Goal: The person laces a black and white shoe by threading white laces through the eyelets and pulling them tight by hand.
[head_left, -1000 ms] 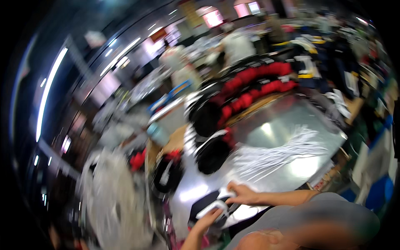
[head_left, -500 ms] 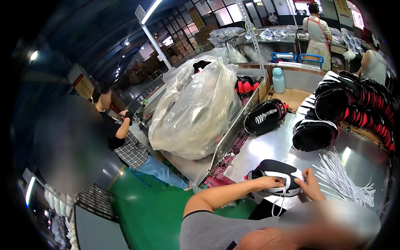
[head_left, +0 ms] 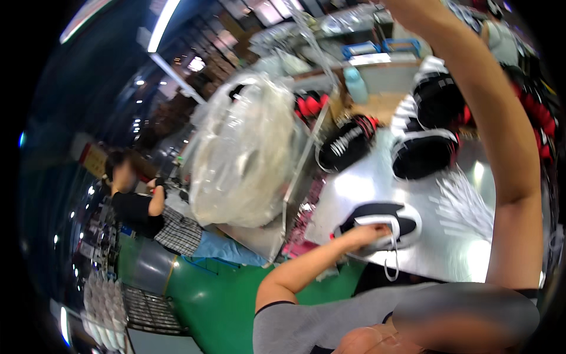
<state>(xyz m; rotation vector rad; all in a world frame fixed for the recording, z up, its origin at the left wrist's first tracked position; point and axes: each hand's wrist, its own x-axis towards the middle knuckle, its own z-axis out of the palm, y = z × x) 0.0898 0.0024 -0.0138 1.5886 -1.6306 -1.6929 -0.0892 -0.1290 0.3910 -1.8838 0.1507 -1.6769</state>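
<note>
Head view is showing a black and white shoe lying on the shiny metal counter, near the counter's front edge. Its long axis is running roughly left to right across the picture, tilted slightly up toward the right; which end is the toe I cannot tell for sure, though the rounded white-rimmed end is pointing right. A white lace is hanging from the shoe over the counter's front edge.

The left hand is resting on top of the shoe's left half, fingers curled down over the upper and pressing on it, so the shoe is lying directly under and to the right of that hand. The right arm is rising high past the shoe on its right side, and the right hand is running out of the top of the picture, so I cannot tell how it is held.

Just right of the shoe, a loose bundle of white laces is lying on the counter. Behind the shoe, further in on the counter, two more black shoes are sitting, with another black shoe with white stripes to their left. Left of the shoe, beyond the counter's side, a big clear plastic bag is bulging up. Further left, another person in a black top is sitting over the green floor.
</note>
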